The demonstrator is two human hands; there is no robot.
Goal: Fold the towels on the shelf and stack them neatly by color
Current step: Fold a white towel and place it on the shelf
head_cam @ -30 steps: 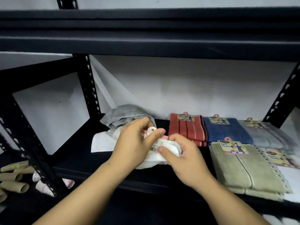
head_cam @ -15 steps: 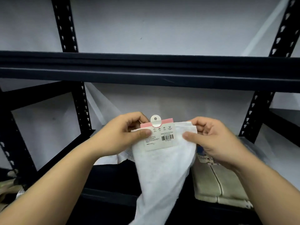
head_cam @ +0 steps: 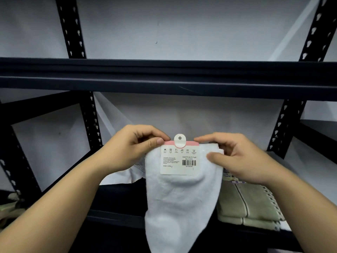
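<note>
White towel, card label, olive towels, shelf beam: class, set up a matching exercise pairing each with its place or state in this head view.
Things:
1. white towel
2. card label
3. olive towels
4. shelf beam

Places or states:
A. folded, lying on the shelf at right
B. crossing the view above both hands
C. hanging down, pinched at its top corners
D. fixed to the towel's top, barcode facing the camera

Pairs: 1-C, 2-D, 3-A, 4-B

A towel (head_cam: 180, 207) hangs before the shelf (head_cam: 116, 219), between both hands; a folded stack (head_cam: 249, 203) lies on the shelf at 4 o'clock.
</note>
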